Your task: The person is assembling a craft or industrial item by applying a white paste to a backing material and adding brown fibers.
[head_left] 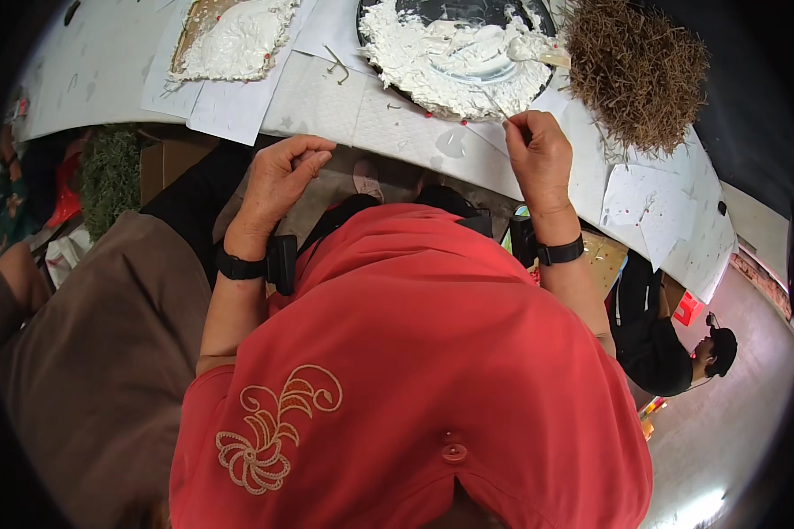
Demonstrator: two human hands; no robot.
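Right hand (pixel 538 152): fingertips pinched, probably on a thin stem (pixel 501 109); too fine to confirm.
Left hand (pixel 289 175): fingers curled together, nothing visible held.
Paste (pixel 399 42): on plate (pixel 441 9) beyond right hand; mostly spread, dark patches uncovered.
Twigs (pixel 637 75): ample heap left, beside plate.

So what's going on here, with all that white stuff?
A person works bare-handed at a white table. The right hand appears to pinch a thin piece at the near edge of a dark tray spread with white paste. The left hand is by the table's near edge; whether it holds anything is unclear. A heap of thin brown stems sits right of the tray.
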